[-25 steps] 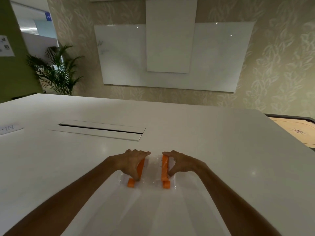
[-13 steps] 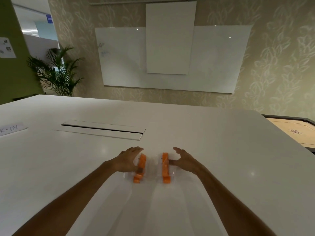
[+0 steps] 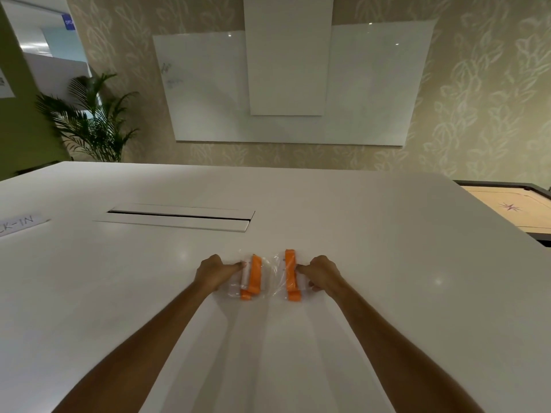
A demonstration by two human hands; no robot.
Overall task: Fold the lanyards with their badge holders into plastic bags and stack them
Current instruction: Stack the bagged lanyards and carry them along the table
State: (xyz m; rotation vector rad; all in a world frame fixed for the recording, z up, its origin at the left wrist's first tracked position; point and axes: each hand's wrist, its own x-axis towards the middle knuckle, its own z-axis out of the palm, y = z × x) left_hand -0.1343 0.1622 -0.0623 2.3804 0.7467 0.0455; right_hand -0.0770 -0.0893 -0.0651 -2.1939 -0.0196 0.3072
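1. Work surface: a white counter [image 3: 372, 248] carries two clear plastic bags side by side, near the middle of its near half.
2. Left bag [image 3: 235, 278]: holds a folded orange lanyard [image 3: 255, 277] and a white item, apparently a badge holder; detail is too small to confirm. It lies flat on the counter.
3. Right bag [image 3: 278, 275]: holds a second folded orange lanyard [image 3: 289, 274]. It lies just beside the left bag; whether the two bags touch cannot be told.
4. Left hand [image 3: 213, 274]: fingers curled, thumb extended against the outer edge of the left bag, gripping it at that edge.
5. Right hand [image 3: 320, 275]: fingers curled, index finger and thumb at the outer edge of the right bag, pinching it there.
6. Both forearms extend from the near edge, roughly parallel.
7. Counter fixtures: a recessed cable hatch [image 3: 179, 217] sits beyond the hands to the left; a paper sign [image 3: 21, 226] with handwritten letters lies at the far left edge.
8. Surroundings: whiteboard panels [image 3: 286, 84] on the patterned wall, a potted palm [image 3: 89, 120] at left, a carrom board [image 3: 510, 208] at right.
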